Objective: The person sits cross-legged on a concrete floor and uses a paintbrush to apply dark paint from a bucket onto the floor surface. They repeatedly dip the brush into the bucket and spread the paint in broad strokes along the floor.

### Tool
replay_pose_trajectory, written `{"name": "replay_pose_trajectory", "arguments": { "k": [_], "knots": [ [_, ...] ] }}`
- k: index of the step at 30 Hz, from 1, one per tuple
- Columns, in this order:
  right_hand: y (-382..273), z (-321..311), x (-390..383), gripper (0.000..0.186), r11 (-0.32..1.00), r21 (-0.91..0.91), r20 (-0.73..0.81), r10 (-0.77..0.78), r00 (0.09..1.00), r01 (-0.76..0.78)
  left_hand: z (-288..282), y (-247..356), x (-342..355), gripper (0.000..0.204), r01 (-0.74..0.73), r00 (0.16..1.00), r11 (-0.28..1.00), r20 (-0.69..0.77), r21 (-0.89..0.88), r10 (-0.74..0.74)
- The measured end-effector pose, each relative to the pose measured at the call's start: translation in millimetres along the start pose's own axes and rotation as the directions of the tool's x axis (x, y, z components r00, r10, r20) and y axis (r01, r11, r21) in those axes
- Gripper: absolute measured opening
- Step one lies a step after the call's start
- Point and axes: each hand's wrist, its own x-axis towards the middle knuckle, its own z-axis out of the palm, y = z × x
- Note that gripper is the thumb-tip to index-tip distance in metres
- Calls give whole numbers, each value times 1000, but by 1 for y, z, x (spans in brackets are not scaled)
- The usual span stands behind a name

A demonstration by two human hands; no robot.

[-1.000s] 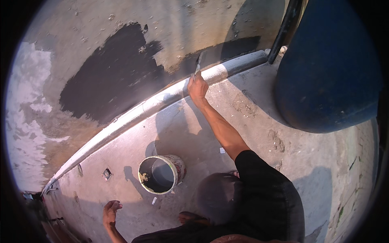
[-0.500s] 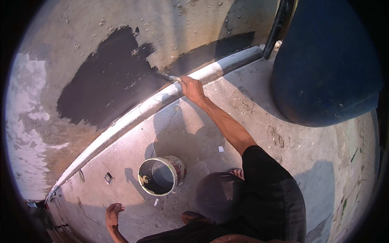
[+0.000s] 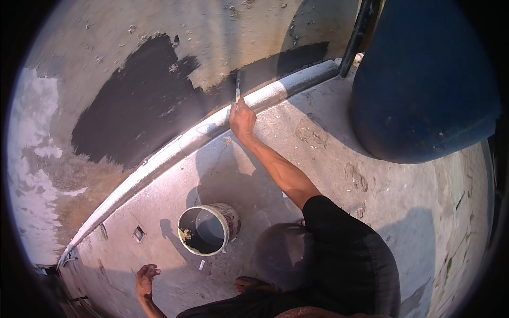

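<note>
My right hand (image 3: 243, 121) grips a paintbrush (image 3: 238, 91) by its handle. The bristles lie against the wall (image 3: 212, 37), at the dark grey paint just above the white pipe (image 3: 159, 158). A broad dark painted patch (image 3: 138, 106) spreads to the left, and a narrower dark strip (image 3: 302, 57) runs to the right. At the lower left my left hand (image 3: 145, 281) hangs above the ground, fingers loosely bent, with nothing visible in it. Between my hands stands a bucket (image 3: 229, 220) with grey paint inside and smears on its rim.
A large dark blue barrel (image 3: 424, 90) stands at the right, beside a black upright pipe (image 3: 356, 40). Small white scraps (image 3: 202, 264) lie near the bucket. My bare foot (image 3: 249, 284) shows below it. Pale patches (image 3: 34, 122) cover the wall's left end.
The brush has swung from pointing left to pointing up the wall, and its tip has moved right. Dark paint now covers more wall near it. My left hand has barely moved.
</note>
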Motion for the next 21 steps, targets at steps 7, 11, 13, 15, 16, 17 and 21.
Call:
{"name": "replay_pose_trajectory", "arguments": {
  "k": [7, 11, 13, 15, 16, 17, 21],
  "knots": [
    [-24, 2, -40, 9, 897, 303, 444, -432, 785, 322, 1, 1, -3, 32, -9, 1000, 998, -3, 56, 9],
    [31, -39, 42, 14, 966, 42, 403, -248, 881, 253, -3, -17, 6, 34, -22, 999, 1000, 40, 1, 22],
    [66, -71, 76, 19, 964, -83, 306, -215, 927, 251, -2, -12, 4, 35, -24, 999, 1000, 30, 11, 24],
    [86, -102, 97, 21, 975, -161, 130, -134, 982, 155, -3, -21, 11, 34, -27, 998, 999, 48, -30, 28],
    [93, -117, 105, 21, 966, -235, 76, -90, 993, 106, -2, -25, 12, 34, -25, 998, 998, 59, -49, 28],
    [98, -130, 112, 22, 952, -302, 21, -49, 999, 53, -1, -20, 9, 33, -18, 999, 1000, 48, -25, 19],
    [105, -149, 114, 22, 952, -305, -204, -50, 978, -15, 3, -1, 9, 30, 0, 999, 1000, 36, 29, -1]
  ]
}}
